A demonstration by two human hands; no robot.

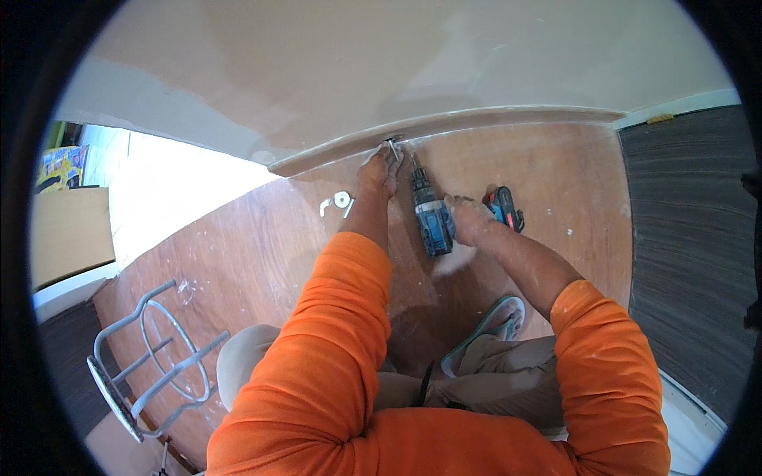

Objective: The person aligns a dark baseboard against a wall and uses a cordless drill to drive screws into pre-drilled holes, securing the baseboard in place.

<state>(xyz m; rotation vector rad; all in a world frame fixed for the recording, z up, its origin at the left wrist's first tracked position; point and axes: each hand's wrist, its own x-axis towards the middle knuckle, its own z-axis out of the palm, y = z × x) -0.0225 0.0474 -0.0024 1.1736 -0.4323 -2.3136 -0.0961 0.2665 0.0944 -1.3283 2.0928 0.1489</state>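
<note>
Fingers of the left hand (pixel 379 173) narrowed on a small metal piece (pixel 394 148) at the baseboard (pixel 492 120), 12 o'clock. Blue-black drill (pixel 434 224) gripped by the right hand (pixel 470 220), bit pointed near 12. From the left hand: white roll (pixel 341 199) seen at 8 o'clock; tubular stool (pixel 190 362) noted farther out, between 7 and 8.

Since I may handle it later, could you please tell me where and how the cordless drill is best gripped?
Best, I think, by its handle, from the right: the drill points its bit toward the wall, and the handle, mostly hidden by the right hand, juts rightward between motor body and battery.
</note>
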